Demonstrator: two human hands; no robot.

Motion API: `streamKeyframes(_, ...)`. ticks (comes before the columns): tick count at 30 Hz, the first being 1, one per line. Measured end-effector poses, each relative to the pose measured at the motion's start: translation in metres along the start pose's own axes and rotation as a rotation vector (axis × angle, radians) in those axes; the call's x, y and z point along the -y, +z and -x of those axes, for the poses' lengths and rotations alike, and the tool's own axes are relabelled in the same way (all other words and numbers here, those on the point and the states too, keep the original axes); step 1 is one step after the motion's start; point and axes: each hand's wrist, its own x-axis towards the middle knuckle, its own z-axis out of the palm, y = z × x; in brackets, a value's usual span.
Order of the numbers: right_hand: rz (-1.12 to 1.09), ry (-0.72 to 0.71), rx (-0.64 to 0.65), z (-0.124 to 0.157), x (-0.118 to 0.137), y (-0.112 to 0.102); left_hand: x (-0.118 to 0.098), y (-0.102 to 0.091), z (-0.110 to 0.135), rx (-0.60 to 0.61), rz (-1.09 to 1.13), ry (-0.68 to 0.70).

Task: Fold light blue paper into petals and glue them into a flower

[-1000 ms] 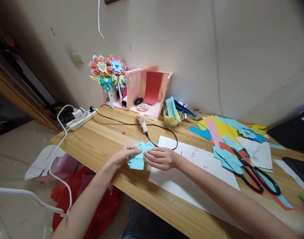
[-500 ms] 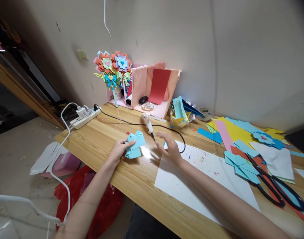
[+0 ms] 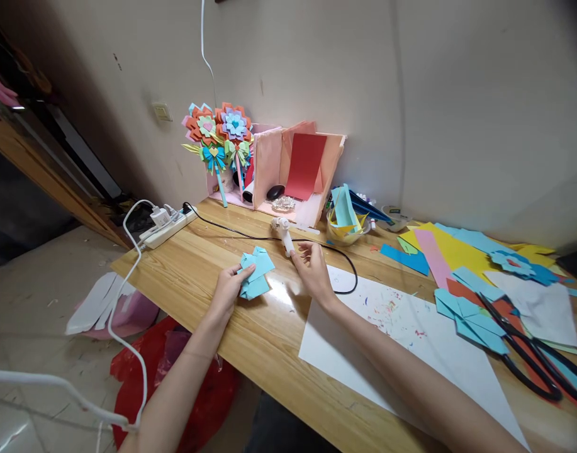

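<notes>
My left hand [image 3: 229, 286] pinches a folded light-blue paper piece [image 3: 258, 272], thumb on top, just above the wooden table near its front edge. To its right, my right hand [image 3: 313, 267] is at the handle end of a white glue gun [image 3: 284, 238]. Its thumb reaches the handle while the other fingers curl loosely apart from it; no closed grip shows. The glue gun lies on the table, and part of its black cord is hidden behind the hand. Under my right forearm lies a white paper sheet [image 3: 364, 352] with coloured marks.
A power strip [image 3: 168, 229] sits at the table's left edge. Behind stand paper flowers [image 3: 219, 129] and a pink box organizer [image 3: 268, 167], beside a clear bowl [image 3: 347, 233] of paper. Coloured sheets [image 3: 451, 251], folded blue pieces [image 3: 472, 321] and large black-handled scissors [image 3: 528, 352] lie right.
My right hand has moved forward and left to the glue gun's handle, its fingers curling more. My left hand still holds the blue paper. The view has shifted slightly.
</notes>
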Motion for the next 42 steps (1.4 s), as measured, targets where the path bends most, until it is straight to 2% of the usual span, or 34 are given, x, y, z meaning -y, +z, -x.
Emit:
streamKeyframes(2,-0.079,0.036,0.154,0.005,0.005,-0.002,0.003,0.005,0.001,-0.020,0.008,0.010)
streamKeyframes(5,-0.179,0.192,0.460,0.009,0.007,0.003,0.008,0.013,0.004,0.012,0.017,0.031)
streamKeyframes(8,-0.150,0.237,0.546,0.009,0.004,0.010,0.016,0.017,0.007,0.054,-0.003,0.043)
streamKeyframes(11,-0.023,0.220,0.625,0.003,-0.001,0.015,0.021,0.011,0.008,0.063,-0.172,0.055)
streamKeyframes(13,0.129,0.175,0.677,-0.002,-0.002,0.017,0.021,0.004,0.009,-0.015,-0.398,0.166)
streamKeyframes(14,0.211,0.145,0.685,-0.004,-0.002,0.018,0.020,0.000,0.010,-0.099,-0.534,0.277)
streamKeyframes(16,0.339,0.097,0.681,-0.009,-0.002,0.020,0.018,-0.005,0.012,-0.229,-0.800,0.529)
streamKeyframes(17,0.379,0.085,0.678,-0.011,-0.001,0.022,0.017,-0.006,0.014,-0.214,-0.908,0.629)
streamKeyframes(19,0.415,0.077,0.687,-0.015,0.001,0.025,0.015,-0.006,0.016,-0.037,-1.032,0.728)
streamKeyframes(21,0.452,0.077,0.708,-0.018,0.004,0.026,0.016,-0.005,0.018,0.149,-1.068,0.739)
streamKeyframes(22,0.471,0.080,0.712,-0.019,0.005,0.025,0.017,-0.004,0.018,0.188,-1.078,0.744)
streamKeyframes(24,0.506,0.085,0.704,-0.020,0.009,0.020,0.018,-0.003,0.019,0.188,-1.112,0.766)
streamKeyframes(26,0.542,0.082,0.644,-0.020,0.013,0.010,0.019,-0.003,0.020,0.180,-1.158,0.774)
streamKeyframes(28,0.585,0.071,0.506,-0.023,0.013,0.000,0.018,-0.004,0.021,0.190,-1.198,0.762)
streamKeyframes(32,0.645,-0.032,0.111,-0.042,0.003,-0.006,0.011,-0.006,0.021,0.267,-1.264,0.765)
streamKeyframes(34,0.621,-0.057,0.111,-0.055,-0.006,0.002,0.008,-0.006,0.020,0.314,-1.309,0.790)
streamKeyframes(37,0.510,0.036,0.231,-0.069,-0.019,0.023,0.006,-0.007,0.019,0.360,-1.381,0.835)
streamKeyframes(39,0.459,0.041,0.272,-0.072,-0.023,0.035,0.006,-0.007,0.019,0.370,-1.422,0.862)
streamKeyframes(42,0.390,-0.008,0.232,-0.069,-0.020,0.038,0.007,-0.006,0.021,0.359,-1.492,0.889)
